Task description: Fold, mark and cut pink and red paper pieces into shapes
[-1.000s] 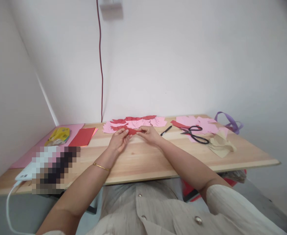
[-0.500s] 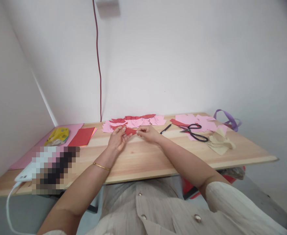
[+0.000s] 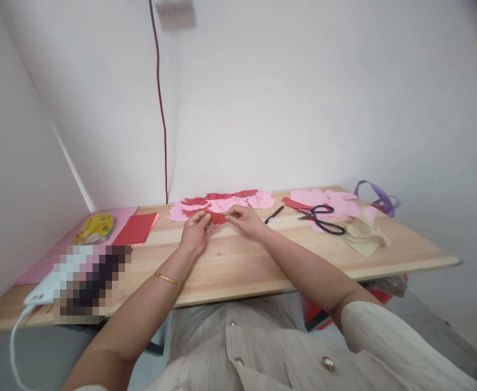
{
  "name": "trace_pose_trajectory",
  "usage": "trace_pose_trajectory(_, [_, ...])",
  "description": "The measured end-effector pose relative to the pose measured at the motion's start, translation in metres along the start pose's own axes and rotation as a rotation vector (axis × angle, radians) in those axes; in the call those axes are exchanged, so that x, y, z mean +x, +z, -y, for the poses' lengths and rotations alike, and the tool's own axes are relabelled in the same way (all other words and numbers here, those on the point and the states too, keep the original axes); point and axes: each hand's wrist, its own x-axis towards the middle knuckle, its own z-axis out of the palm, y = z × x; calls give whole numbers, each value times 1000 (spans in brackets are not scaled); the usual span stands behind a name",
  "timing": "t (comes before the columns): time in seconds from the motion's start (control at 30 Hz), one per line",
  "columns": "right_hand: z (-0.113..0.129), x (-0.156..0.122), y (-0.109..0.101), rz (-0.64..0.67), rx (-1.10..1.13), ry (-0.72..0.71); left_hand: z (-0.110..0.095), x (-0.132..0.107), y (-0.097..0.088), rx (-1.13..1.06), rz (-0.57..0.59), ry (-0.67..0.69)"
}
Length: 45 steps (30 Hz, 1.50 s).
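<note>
Between my two hands is a small piece of red paper (image 3: pixel 217 218), held just above the wooden table. My left hand (image 3: pixel 196 232) pinches its left end with thumb and fingers. The fingertips of my right hand (image 3: pixel 244 219) are closed on its right end. Fingers cover part of the paper, so its full shape is hidden. Right behind my hands lies a row of cut pink paper pieces (image 3: pixel 222 205) with jagged edges, and cut red paper pieces (image 3: pixel 203 200) lie among them.
A black pen (image 3: pixel 274 214) and black-handled scissors (image 3: pixel 323 217) lie to the right, near pink paper scraps (image 3: pixel 338 203), beige crumpled paper (image 3: pixel 366 236) and a purple ribbon (image 3: pixel 379 194). On the left are red paper sheets (image 3: pixel 135 228), a yellow packet (image 3: pixel 95 228) and a white device (image 3: pixel 40 290) with a cable.
Both hands keep their hold on the red paper, and its visible face has turned slightly between the fingers. The whole view has shifted a little.
</note>
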Motion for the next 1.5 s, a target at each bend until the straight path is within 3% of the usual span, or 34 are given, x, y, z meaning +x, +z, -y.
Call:
trace_pose_trajectory(0.27, [14,-4,4,62,-15,3,1,-4,4,99,13,-31])
trace_pose_trajectory(0.53, [13,-5,4,86,-45,24,2,-3,2,181,-55,35])
trace_pose_trajectory(0.97, [12,-3,1,175,80,160,0,0,-4,202,7,45])
trace_pose_trajectory(1.1, [9,-3,-1,216,93,191,0,4,-7,214,-36,86])
trace_pose_trajectory(1.23, [2,-2,-4,175,59,194,-3,5,-6,213,-84,96])
trace_pose_trajectory(1.37, [-1,0,-4,129,69,139,-3,2,-5,202,-13,7])
trace_pose_trajectory(1.5, [-3,2,-1,117,81,132,2,-2,-4,328,114,-90])
